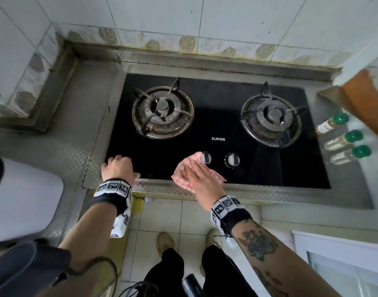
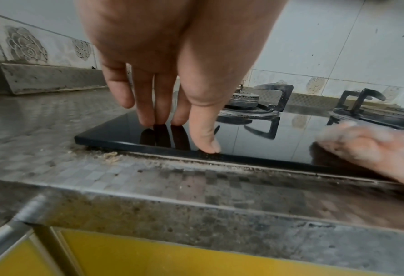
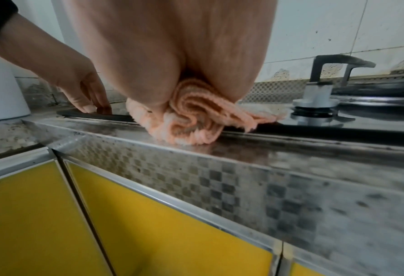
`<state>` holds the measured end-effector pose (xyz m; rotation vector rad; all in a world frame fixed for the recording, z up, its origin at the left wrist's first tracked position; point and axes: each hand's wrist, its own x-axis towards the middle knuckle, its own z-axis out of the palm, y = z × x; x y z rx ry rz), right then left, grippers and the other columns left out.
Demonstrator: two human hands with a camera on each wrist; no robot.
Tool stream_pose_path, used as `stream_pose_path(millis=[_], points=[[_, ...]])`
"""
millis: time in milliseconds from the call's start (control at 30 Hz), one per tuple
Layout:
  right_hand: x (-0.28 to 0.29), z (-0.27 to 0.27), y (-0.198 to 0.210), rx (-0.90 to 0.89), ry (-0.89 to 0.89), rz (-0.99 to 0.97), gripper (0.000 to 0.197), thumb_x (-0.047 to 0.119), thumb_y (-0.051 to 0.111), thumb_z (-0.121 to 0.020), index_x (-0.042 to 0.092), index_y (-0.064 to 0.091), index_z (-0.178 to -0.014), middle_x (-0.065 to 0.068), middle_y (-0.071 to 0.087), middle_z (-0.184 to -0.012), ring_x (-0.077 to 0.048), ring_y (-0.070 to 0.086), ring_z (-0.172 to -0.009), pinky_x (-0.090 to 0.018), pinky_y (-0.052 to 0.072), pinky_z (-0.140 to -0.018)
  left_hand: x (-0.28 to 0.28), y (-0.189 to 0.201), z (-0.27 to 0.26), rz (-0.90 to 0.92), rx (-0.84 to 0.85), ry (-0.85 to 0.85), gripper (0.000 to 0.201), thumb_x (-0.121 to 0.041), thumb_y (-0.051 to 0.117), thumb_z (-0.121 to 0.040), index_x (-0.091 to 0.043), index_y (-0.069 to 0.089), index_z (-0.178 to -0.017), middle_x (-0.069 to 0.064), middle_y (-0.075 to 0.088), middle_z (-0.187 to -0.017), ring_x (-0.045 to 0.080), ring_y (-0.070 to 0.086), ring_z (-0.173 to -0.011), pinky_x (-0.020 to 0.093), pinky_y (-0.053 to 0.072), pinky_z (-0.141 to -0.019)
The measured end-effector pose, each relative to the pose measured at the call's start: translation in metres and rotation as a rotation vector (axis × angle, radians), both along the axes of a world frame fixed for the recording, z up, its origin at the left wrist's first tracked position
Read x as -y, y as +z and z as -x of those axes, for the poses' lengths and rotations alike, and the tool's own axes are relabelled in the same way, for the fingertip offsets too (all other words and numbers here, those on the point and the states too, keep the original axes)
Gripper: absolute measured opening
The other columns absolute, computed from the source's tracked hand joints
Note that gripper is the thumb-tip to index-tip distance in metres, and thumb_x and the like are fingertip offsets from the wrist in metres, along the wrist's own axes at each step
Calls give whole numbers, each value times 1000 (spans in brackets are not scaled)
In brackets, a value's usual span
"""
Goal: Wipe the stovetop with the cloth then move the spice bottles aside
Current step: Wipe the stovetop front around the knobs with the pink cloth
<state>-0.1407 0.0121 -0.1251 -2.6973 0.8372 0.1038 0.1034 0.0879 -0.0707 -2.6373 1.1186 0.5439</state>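
The black glass stovetop has two burners. My right hand lies flat on a pink checked cloth at the stove's front edge, just left of the two knobs. In the right wrist view the cloth is bunched under my palm and overhangs the steel rim. My left hand rests at the front left corner, empty, with its fingertips and thumb touching the glass. Three green-capped spice bottles stand on the counter right of the stove.
A white appliance sits on the steel counter at the left. A brown wooden piece juts in above the bottles. Raised pan supports ring each burner. Yellow cabinet doors are below the counter edge.
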Motion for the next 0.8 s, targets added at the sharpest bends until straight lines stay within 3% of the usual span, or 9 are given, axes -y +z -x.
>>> stream_pose_path(millis=[300, 433, 567, 700, 800], points=[[6, 64, 13, 36, 15, -67, 66, 0, 43, -93, 6, 15, -152, -11, 8, -163, -22, -7, -150, -28, -26, -109, 6, 5, 8, -42, -14, 57, 48, -35, 75, -80, -13, 63, -121, 12, 60, -124, 33, 50, -120, 47, 37, -102], [17, 89, 14, 28, -56, -72, 69, -4, 47, -90, 5, 17, -151, -12, 7, -161, -18, -18, -141, -32, -21, -112, 7, 5, 10, -50, -16, 62, 47, -34, 75, -81, -13, 62, -122, 12, 60, -122, 33, 50, -119, 47, 38, -101], [12, 63, 5, -109, -147, -68, 71, 7, 47, -94, 5, 6, -152, -17, 2, -162, -30, -12, -148, -45, -5, -121, 7, 6, 9, -42, -20, 70, 53, -34, 75, -81, -14, 59, -128, 13, 59, -127, 34, 49, -122, 47, 38, -102], [11, 45, 7, -125, -179, -97, 70, 7, 45, -96, 4, 2, -152, -16, -4, -162, -30, -11, -149, -44, -5, -121, 6, 4, 8, -51, -6, 73, 55, -33, 74, -82, -12, 58, -130, 14, 58, -129, 36, 49, -123, 48, 37, -103], [15, 71, 12, -72, -159, -142, 70, 1, 44, -95, 7, 5, -153, -13, -4, -163, -26, -11, -149, -39, -2, -122, 10, 4, 8, -74, 4, 77, 54, -33, 75, -82, -11, 59, -129, 15, 59, -129, 36, 48, -124, 48, 36, -104]])
